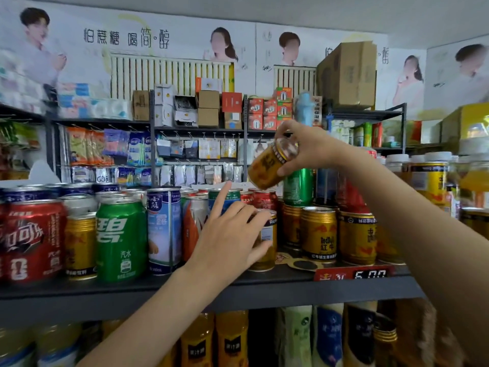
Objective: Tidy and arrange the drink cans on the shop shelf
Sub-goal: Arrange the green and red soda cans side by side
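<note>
My right hand point(304, 147) grips a gold drink can point(267, 166) by its top and holds it tilted in the air above the shelf's cans. My left hand point(230, 234) wraps its fingers round another gold can point(267, 242) standing at the shelf's front edge, with the index finger pointing up. Gold cans point(318, 234) stand in a row to the right of it. To the left stand a blue-and-white can point(164, 229), a green can point(120, 239), a small gold can point(79, 245) and a red cola can point(31, 242).
The dark shelf board point(185, 292) carries a red price tag point(353, 274) at its front right. A tall green can point(297, 186) stands behind the gold row. Bottles fill the shelf below. Jars with white lids point(428, 176) stand at the right.
</note>
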Motion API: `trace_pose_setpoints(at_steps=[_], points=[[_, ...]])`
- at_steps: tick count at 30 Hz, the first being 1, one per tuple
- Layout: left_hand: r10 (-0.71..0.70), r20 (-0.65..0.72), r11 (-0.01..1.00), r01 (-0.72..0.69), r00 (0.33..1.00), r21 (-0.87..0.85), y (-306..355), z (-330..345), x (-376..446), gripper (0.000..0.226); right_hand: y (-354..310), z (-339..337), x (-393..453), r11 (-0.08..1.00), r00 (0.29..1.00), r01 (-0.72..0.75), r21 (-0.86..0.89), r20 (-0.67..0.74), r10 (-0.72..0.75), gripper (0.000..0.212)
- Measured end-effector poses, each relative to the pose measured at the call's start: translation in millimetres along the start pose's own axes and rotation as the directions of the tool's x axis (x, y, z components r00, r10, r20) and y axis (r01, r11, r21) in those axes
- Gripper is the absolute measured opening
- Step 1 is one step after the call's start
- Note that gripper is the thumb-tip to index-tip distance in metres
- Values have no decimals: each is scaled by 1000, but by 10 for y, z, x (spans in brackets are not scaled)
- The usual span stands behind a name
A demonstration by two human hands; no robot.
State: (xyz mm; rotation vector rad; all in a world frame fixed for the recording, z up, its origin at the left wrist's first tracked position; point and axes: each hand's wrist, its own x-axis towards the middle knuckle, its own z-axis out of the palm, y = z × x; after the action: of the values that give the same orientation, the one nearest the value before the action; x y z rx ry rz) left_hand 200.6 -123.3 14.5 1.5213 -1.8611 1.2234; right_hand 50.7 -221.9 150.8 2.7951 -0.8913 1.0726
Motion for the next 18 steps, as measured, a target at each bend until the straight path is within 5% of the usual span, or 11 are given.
trace_pose_setpoints(at_steps=[2,5,7,11,14,18], points=[[-138,-73,980,125,988,-155,68,-138,87,39,85,75,-208,965,981,-33,261,-175,81,62],[-388,-149,851,291,910,-436,112,-258,279,52,191,279,-539,640,940,-25,768,-199,276,63],[-478,-113,719,315,871,-620,141,-313,442,66,235,379,-701,512,941,17,859,-187,282,68],[-487,104,379,317,867,-870,201,-353,706,62,203,427,-862,625,950,73,777,-246,194,65],[-400,68,454,262,914,-852,186,-352,758,61,146,414,-856,808,949,92,582,-297,106,64],[-277,177,565,309,945,-765,129,-329,810,65,65,362,-765,907,919,147,395,-394,23,72]])
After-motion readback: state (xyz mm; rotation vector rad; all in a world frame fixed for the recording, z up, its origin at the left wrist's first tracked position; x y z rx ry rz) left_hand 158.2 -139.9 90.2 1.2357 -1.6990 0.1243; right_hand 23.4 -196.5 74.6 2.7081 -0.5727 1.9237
